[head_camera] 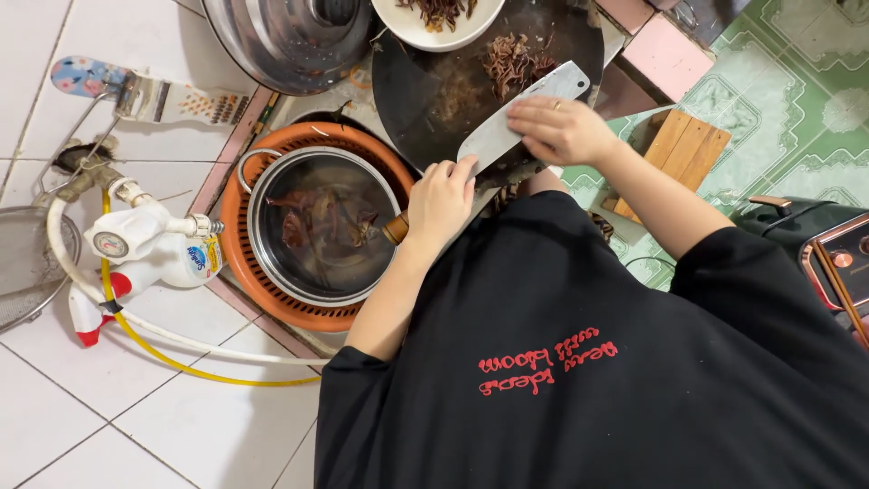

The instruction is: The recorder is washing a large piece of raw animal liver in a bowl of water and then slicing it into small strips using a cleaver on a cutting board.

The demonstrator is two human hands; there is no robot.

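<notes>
Left hand (441,201) clamped on cleaver (516,118) handle; right hand (561,129) open, flat on blade, over dark round board (425,100) by chopped strips (511,62). Probably wet; blade could skid, nicking right fingers.

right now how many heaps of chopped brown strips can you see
2. One heap lies on the dark round chopping board just above the cleaver. The other sits in the white bowl at the top edge, partly cropped, so more may be hidden.
</notes>
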